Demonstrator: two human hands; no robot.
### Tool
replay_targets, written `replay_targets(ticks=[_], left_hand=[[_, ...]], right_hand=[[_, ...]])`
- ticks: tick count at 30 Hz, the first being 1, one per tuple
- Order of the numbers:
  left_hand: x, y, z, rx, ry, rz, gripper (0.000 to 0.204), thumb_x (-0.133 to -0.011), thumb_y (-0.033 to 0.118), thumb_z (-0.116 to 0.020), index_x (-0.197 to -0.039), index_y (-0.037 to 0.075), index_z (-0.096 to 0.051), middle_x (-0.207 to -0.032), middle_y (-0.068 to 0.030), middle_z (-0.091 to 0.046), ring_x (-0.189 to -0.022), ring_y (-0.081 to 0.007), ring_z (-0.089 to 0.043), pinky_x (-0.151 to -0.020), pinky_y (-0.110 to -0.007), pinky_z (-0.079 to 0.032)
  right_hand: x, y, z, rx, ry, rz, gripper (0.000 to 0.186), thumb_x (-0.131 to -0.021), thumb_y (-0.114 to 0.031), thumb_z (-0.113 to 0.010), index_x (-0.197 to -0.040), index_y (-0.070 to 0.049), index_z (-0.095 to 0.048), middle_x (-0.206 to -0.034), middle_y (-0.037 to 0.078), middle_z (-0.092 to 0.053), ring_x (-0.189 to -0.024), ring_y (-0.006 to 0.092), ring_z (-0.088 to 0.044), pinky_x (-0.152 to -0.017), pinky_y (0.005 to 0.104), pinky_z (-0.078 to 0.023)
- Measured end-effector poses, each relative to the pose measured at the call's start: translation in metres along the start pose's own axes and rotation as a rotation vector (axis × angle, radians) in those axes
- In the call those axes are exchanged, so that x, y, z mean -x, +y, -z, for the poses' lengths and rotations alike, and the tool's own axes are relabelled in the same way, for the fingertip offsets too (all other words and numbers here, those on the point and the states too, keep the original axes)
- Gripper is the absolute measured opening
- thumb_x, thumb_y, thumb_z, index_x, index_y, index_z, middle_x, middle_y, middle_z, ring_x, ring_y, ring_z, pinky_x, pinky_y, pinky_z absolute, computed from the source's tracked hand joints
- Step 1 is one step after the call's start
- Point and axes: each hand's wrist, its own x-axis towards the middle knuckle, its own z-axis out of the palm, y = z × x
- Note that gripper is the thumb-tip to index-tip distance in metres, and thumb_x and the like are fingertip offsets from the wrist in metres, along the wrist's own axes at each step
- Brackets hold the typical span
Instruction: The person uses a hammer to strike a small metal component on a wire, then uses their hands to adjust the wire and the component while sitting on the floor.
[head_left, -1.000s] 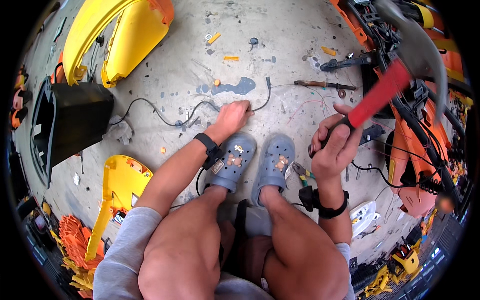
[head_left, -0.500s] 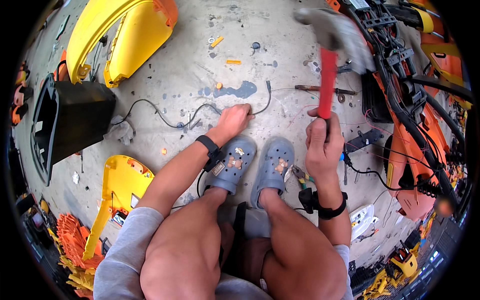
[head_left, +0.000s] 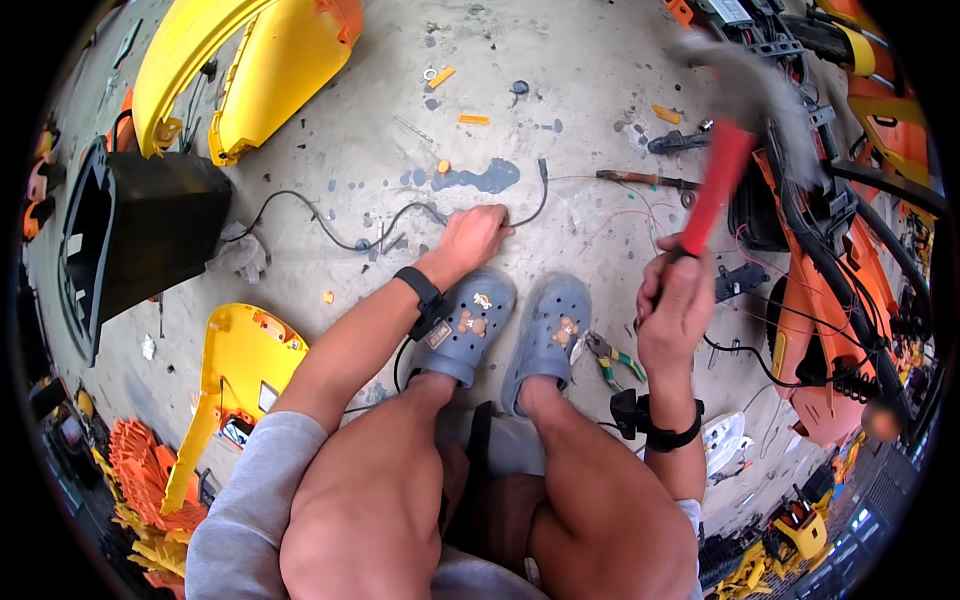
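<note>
On the concrete floor, ahead of my grey clogs [head_left: 466, 328], my left hand [head_left: 474, 240] is closed on a thin black cable [head_left: 541, 202]. The cable's plug end sticks out to the right of my fingers, and the rest winds off to the left. My right hand [head_left: 676, 305] grips the handle of a hammer [head_left: 718, 185], red with a black end. Its metal head is raised at the upper right and blurred by motion. Pliers [head_left: 612, 362] with green and yellow handles lie beside my right clog.
At the left stand a black bin-like plastic shell [head_left: 160, 225] and yellow panels [head_left: 265, 90]. An orange frame with wiring [head_left: 810, 300] fills the right side. A dark rod [head_left: 640, 179] lies ahead, near small plastic bits. Another yellow piece [head_left: 235, 350] rests beside my left arm.
My right hand and the hammer have shifted to the right, with the hammer tilting further right. The pliers show more fully now. My left hand stays on the cable.
</note>
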Motion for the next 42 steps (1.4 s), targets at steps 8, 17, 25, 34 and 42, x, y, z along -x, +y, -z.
replay_targets(ticks=[8,17,25,34,42], left_hand=[[-0.005,0.006,-0.003,-0.009,-0.032,-0.012,0.019,-0.087,0.020,-0.065,-0.088,0.003,-0.059,-0.085,-0.0175,-0.065,-0.083,-0.0386,-0.063,-0.070,-0.047,-0.049],[0.001,-0.001,-0.001,-0.007,-0.010,0.009,0.021,-0.085,0.023,-0.068,-0.089,0.003,-0.061,-0.085,-0.0172,-0.065,-0.083,-0.0378,-0.062,-0.071,-0.045,-0.050],[-0.006,0.008,-0.002,0.005,-0.026,0.013,0.020,-0.086,0.021,-0.067,-0.087,0.002,-0.061,-0.086,-0.0161,-0.066,-0.085,-0.0369,-0.063,-0.071,-0.045,-0.049],[-0.002,0.002,-0.002,0.006,-0.020,0.011,0.020,-0.084,0.021,-0.069,-0.088,0.003,-0.062,-0.086,-0.0157,-0.067,-0.085,-0.0366,-0.063,-0.072,-0.044,-0.049],[0.001,0.002,-0.001,-0.002,-0.025,0.011,0.020,-0.085,0.022,-0.069,-0.087,0.003,-0.062,-0.086,-0.0161,-0.067,-0.084,-0.0372,-0.063,-0.071,-0.045,-0.050]], right_hand=[[0.006,0.098,-0.031,0.666,-0.323,-0.338,0.034,-0.101,-0.029,-0.043,-0.106,0.002,-0.056,-0.079,0.030,-0.061,-0.079,0.0480,-0.061,-0.069,0.0471,-0.048],[-0.014,-0.008,-0.014,-0.180,0.064,0.134,0.036,-0.104,-0.034,-0.041,-0.104,0.000,-0.053,-0.062,-0.003,-0.046,-0.052,0.0021,-0.038,-0.045,0.0217,-0.028],[0.004,0.098,-0.020,0.610,-0.259,-0.189,0.035,-0.099,-0.035,-0.051,-0.104,0.000,-0.055,-0.073,0.028,-0.059,-0.065,0.0437,-0.060,-0.055,0.0434,-0.045],[-0.003,0.019,-0.026,-0.135,0.001,0.091,0.032,-0.101,-0.033,-0.050,-0.101,-0.002,-0.053,-0.061,0.007,-0.049,-0.052,0.0127,-0.048,-0.050,0.0319,-0.041],[0.016,0.078,-0.022,0.340,-0.162,-0.284,0.033,-0.102,-0.031,-0.046,-0.106,0.001,-0.052,-0.061,0.009,-0.052,-0.050,0.0158,-0.048,-0.050,0.0339,-0.041]])
